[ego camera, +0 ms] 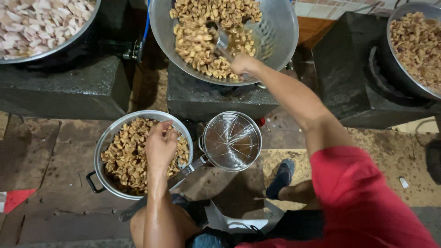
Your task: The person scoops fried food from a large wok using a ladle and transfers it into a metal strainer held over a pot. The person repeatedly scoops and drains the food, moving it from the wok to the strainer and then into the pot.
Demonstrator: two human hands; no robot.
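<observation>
My right hand (243, 64) grips the handle of a metal ladle (219, 40) that dips into a big steel wok (280, 32) full of golden fried pieces on the middle stove. My left hand (160, 147) rests fingers-down on fried pieces heaped in a steel pot (106, 138) on the floor; whether it grips any is hidden. Beside that pot, a wire skimmer (232, 140) lies over a small pot of oil, its handle pointing toward the big pot.
A wok of pale raw pieces (36, 23) sits on the left stove, and another wok of browned pieces (415, 46) on the right stove. Dark concrete stove blocks (64, 87) line the back. My sandalled foot (280, 178) rests on the stained floor.
</observation>
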